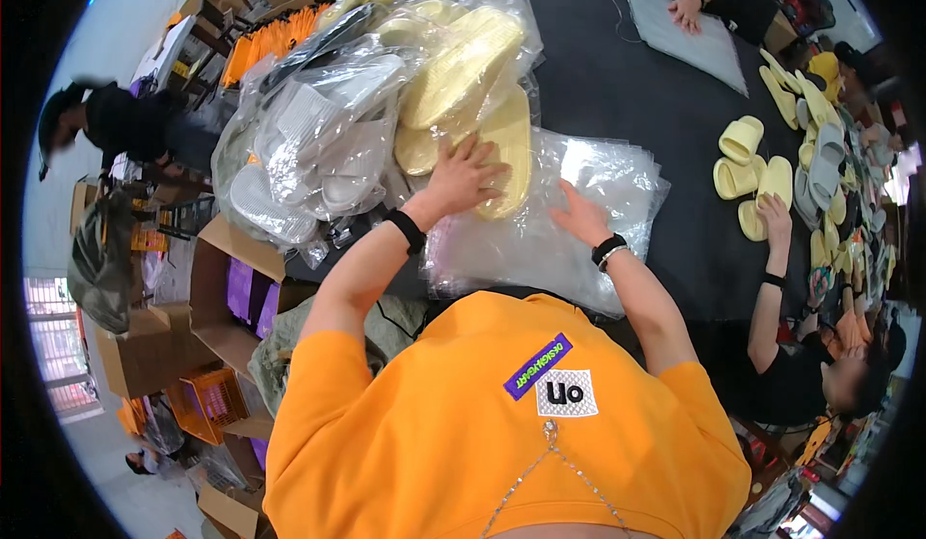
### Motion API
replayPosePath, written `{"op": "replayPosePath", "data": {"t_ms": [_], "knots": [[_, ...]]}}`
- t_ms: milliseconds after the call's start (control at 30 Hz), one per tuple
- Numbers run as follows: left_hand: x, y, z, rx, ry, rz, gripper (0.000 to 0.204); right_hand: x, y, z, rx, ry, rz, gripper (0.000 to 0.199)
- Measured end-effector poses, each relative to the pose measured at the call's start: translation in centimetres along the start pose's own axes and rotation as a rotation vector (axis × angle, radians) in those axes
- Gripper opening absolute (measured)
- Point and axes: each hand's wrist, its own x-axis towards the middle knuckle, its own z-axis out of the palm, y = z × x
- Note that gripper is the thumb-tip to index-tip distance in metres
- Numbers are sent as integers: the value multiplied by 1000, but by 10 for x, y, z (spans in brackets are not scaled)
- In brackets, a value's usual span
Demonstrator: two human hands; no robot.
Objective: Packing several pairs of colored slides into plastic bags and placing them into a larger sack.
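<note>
My left hand (470, 174) lies with spread fingers on a yellow slipper (513, 138), which rests in clear plastic at the near edge of a heap of bagged slippers. Beneath and to the right of it spreads a stack of clear plastic bags (617, 177). On that stack rests my right hand (584, 216), its index finger stretched out and its other fingers partly hidden. Bagged grey slippers (333, 134) fill the left part of the heap. Another bagged yellow slipper (463, 66) lies just beyond my left hand.
A dark table (598, 66) carries everything. At right, a co-worker's hand (774, 213) touches loose yellow slippers (741, 140). Across the table, another person's hand (687, 13) rests on more plastic bags (666, 32). Cardboard boxes (154, 351) and an orange crate (207, 404) stand at left.
</note>
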Motion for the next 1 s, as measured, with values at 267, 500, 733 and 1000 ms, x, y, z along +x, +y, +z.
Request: {"op": "replayPosePath", "data": {"t_ms": [267,500,733,1000], "knots": [[-6,-15,2,-206,205,-431,67,-29,-7,-8,71,154,-66,44],[-6,-20,-23,-26,-211,-362,84,-58,11,-10,83,294,-155,45],[-23,-31,-24,118,-158,-164,83,-74,10,-1,-156,27,12,73],[3,-54,-28,-73,137,-209,64,-71,17,7,-172,-67,16,82]]}}
